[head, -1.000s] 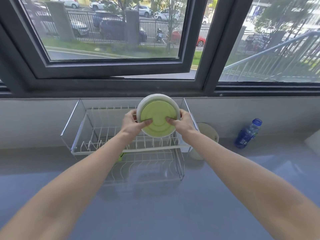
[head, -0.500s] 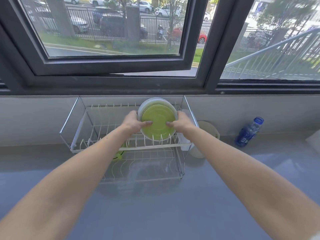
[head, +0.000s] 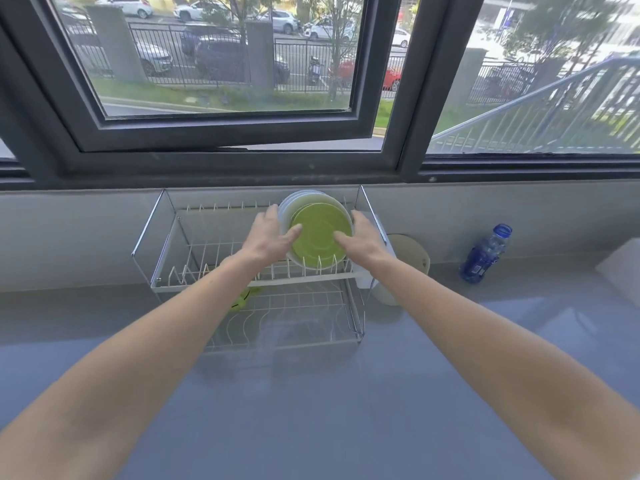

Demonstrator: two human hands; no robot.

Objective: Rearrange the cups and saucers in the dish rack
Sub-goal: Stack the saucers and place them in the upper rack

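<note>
A two-tier wire dish rack [head: 207, 247] stands on the grey counter against the wall under the window. A stack of saucers stands on edge in the right part of its upper tier: a green saucer [head: 320, 233] in front, white saucers [head: 301, 199] behind it. My left hand [head: 268, 233] holds the stack's left rim with the thumb on the green face. My right hand [head: 360, 237] holds the right rim the same way. Something green [head: 242, 299] lies on the lower tier, mostly hidden behind my left forearm.
A beige round container [head: 410, 258] stands just right of the rack. A blue plastic bottle [head: 485, 254] stands further right near the wall. A white object [head: 623, 271] sits at the right edge. The window frame runs above the rack.
Both hands have lowered the saucer stack from above the rack into the upper tier's slots. The camera view has tilted slightly.
</note>
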